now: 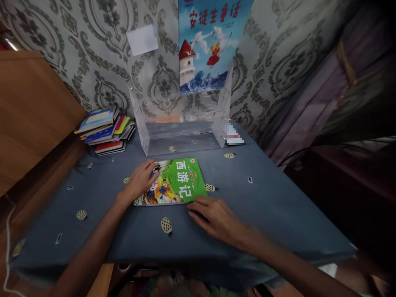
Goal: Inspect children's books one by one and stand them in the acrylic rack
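A picture book [185, 181] with a green and illustrated cover lies on the blue tablecloth, its large white Chinese title turned sideways to me. My left hand [140, 179] grips its left end, the thumb resting on the cover and the fingers along the far left corner. At the near right corner, my right hand [215, 214] has its bent fingers on the book's edge and its thumb lower down beside the cloth. The undersides of both hands are hidden.
Behind the book stands a clear acrylic rack [185, 142], with a blue storybook [210, 45] upright in it and a white label [142, 40] at its upper left. A stack of books [107, 128] sits at the back left. A purple curtain [312, 99] hangs at right.
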Action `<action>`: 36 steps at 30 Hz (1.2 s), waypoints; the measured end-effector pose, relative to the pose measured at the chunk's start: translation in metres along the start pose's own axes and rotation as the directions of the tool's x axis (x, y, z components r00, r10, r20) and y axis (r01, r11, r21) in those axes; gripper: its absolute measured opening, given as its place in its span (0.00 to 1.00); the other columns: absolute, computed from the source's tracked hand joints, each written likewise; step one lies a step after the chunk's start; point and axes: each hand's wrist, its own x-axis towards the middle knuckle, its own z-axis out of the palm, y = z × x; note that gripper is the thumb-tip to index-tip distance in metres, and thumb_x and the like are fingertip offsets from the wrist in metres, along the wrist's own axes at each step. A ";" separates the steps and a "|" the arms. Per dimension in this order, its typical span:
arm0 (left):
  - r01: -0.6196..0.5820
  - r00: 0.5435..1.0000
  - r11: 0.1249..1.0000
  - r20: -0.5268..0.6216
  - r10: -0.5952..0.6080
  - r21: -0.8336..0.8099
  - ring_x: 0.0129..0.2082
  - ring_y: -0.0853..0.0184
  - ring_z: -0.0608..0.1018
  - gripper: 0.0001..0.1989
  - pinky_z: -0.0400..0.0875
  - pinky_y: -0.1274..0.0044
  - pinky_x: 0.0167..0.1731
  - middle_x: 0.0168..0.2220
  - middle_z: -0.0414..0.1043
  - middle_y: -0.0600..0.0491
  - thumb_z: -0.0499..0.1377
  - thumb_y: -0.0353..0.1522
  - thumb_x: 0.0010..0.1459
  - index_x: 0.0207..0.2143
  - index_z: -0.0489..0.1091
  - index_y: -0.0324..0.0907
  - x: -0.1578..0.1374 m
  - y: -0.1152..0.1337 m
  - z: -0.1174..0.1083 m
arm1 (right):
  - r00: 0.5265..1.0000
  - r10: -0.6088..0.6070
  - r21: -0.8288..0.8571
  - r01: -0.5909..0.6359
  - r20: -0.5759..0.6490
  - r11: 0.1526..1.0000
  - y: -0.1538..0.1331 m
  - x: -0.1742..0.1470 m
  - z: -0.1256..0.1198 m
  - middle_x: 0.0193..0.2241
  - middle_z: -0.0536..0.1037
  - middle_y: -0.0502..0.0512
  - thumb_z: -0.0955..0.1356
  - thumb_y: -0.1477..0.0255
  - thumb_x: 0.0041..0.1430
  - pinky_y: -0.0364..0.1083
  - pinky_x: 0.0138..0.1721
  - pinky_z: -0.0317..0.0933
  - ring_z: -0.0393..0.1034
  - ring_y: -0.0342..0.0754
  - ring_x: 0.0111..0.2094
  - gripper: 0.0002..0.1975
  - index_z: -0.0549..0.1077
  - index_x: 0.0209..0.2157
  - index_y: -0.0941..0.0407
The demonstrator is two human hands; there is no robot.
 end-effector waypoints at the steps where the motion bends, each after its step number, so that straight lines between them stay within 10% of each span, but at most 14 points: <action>1: 0.011 1.000 1.000 0.010 -0.011 0.016 0.59 0.56 0.71 0.18 0.65 0.64 0.59 0.58 0.69 0.42 0.49 0.36 0.70 0.56 0.67 0.40 0.000 0.003 -0.003 | 0.999 0.036 -0.005 -0.036 -0.003 0.999 0.001 -0.001 0.000 0.34 0.79 0.56 0.64 0.74 0.67 0.46 0.33 0.65 0.74 0.49 0.34 0.08 0.76 0.41 0.56; 10: 0.208 0.907 0.911 0.279 -0.316 0.357 0.42 0.56 0.79 0.19 0.74 0.71 0.35 0.45 0.73 0.46 0.50 0.40 0.70 0.58 0.67 0.46 -0.045 0.059 -0.055 | 0.990 0.124 0.008 -0.123 -0.070 0.992 0.030 0.015 0.002 0.43 0.79 0.61 0.64 0.73 0.64 0.54 0.46 0.68 0.73 0.55 0.44 0.09 0.76 0.42 0.57; 18: 0.361 0.914 0.900 0.100 -0.394 0.244 0.37 0.60 0.82 0.18 0.73 0.75 0.30 0.44 0.75 0.46 0.47 0.37 0.71 0.59 0.65 0.44 -0.097 0.063 -0.036 | 0.986 0.165 0.144 -0.162 -0.012 0.976 0.036 0.061 0.002 0.30 0.78 0.56 0.65 0.72 0.62 0.47 0.35 0.64 0.72 0.49 0.31 0.08 0.74 0.30 0.57; 36: 0.393 0.918 0.895 -0.038 -0.394 0.210 0.40 0.57 0.82 0.20 0.77 0.70 0.36 0.50 0.75 0.42 0.46 0.32 0.69 0.58 0.66 0.40 -0.080 0.028 -0.020 | 0.989 0.131 0.275 -0.109 -0.063 0.955 0.066 0.096 0.026 0.42 0.80 0.59 0.66 0.74 0.60 0.50 0.44 0.65 0.73 0.52 0.42 0.04 0.73 0.36 0.56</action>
